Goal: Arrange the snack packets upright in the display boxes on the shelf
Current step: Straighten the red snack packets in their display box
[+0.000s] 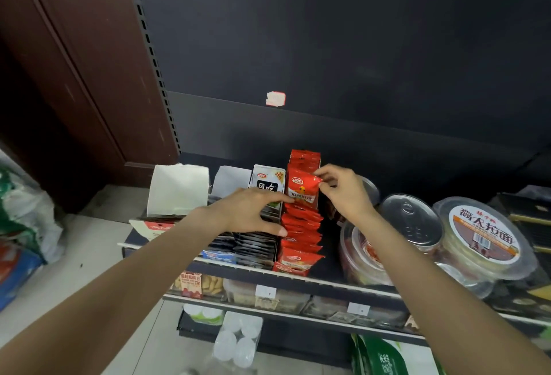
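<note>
Midway through restocking: right hand point(343, 192) pinching one red snack packet point(302, 188) by its top corner, held upright above the red display box point(299, 240) at frame centre. Left hand point(253, 210) spread with straight fingers, steadying the packet's lower edge. Next, probably: lowered into the row, kept vertical between neighbouring packets.

The packets point(301, 225) in the right box are red, the lifted one point(302, 188) bearing a white band and an orange figure. Beside them black packets point(255, 245) fill a box whose white flap point(267, 182) carries black characters. The tub lid point(486, 233) is white with orange and dark-red print; the back panel point(357, 46) is black.
</note>
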### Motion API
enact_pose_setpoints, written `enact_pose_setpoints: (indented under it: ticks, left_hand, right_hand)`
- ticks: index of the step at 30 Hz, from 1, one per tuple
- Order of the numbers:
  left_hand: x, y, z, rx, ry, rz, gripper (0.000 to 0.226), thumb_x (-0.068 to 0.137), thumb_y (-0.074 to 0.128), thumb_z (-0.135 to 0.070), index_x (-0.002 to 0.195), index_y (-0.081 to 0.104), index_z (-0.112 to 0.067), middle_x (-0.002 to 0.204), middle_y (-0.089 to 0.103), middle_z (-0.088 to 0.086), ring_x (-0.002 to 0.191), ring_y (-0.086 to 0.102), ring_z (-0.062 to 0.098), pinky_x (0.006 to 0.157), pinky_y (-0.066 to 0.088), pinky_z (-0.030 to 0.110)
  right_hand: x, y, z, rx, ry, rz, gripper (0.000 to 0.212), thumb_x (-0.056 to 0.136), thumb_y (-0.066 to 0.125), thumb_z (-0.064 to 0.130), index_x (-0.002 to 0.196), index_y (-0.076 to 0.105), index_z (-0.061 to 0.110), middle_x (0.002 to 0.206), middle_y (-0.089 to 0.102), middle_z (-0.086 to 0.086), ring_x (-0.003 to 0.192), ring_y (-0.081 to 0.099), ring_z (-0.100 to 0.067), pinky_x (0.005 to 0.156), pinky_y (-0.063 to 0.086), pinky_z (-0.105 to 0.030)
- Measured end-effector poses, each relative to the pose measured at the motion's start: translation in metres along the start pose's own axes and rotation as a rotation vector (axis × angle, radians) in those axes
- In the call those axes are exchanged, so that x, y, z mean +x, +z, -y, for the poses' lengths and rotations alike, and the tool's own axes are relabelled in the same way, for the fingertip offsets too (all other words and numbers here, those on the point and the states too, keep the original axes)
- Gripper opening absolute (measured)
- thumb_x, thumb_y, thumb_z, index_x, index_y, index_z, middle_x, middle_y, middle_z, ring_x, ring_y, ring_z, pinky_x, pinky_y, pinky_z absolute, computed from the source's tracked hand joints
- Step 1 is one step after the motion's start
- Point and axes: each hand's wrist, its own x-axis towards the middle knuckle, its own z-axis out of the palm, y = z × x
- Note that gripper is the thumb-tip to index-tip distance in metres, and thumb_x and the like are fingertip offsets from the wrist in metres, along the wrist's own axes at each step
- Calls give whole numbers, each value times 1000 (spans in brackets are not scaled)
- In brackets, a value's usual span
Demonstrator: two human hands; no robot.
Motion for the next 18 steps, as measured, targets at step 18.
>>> enact_pose_setpoints:
  ticks: [18]
  left_hand:
    - [6, 1, 9, -157, -8, 57, 69, 77, 64, -60, 138, 36, -44, 142, 46, -12, 131, 41, 11, 111, 33, 38]
  right_hand:
    - [34, 21, -5, -245, 76, -4, 26, 92, 55, 6, 117, 62, 5, 123, 56, -13, 106, 60, -21, 90, 46, -24]
